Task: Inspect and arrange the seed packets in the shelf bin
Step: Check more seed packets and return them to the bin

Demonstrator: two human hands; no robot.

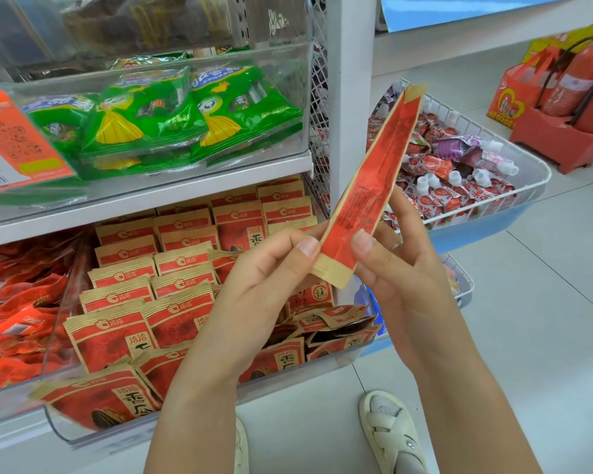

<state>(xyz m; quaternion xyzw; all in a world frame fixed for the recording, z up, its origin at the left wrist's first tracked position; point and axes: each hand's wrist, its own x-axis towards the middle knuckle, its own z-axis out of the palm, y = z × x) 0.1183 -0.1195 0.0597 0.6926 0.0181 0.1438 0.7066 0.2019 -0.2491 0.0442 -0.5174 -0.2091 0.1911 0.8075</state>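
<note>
I hold one red-and-tan seed packet (370, 186) up in front of the shelf, seen nearly edge-on with its back print toward me. My left hand (264, 278) pinches its lower left edge and my right hand (401, 265) pinches its lower right edge. Below and to the left, the clear shelf bin (353, 357) holds several rows of the same packets (182, 265), mostly upright. Some at the bin's right end (336, 323) lie tumbled and flat.
Green snack bags (172, 114) fill a clear bin on the shelf above. Red pouches (14, 323) sit in the bin to the left. A white wire basket (534, 179) of spouted drink pouches stands at right, a fire extinguisher (579, 80) beyond it. My sandalled foot (391, 429) rests on the tiled floor.
</note>
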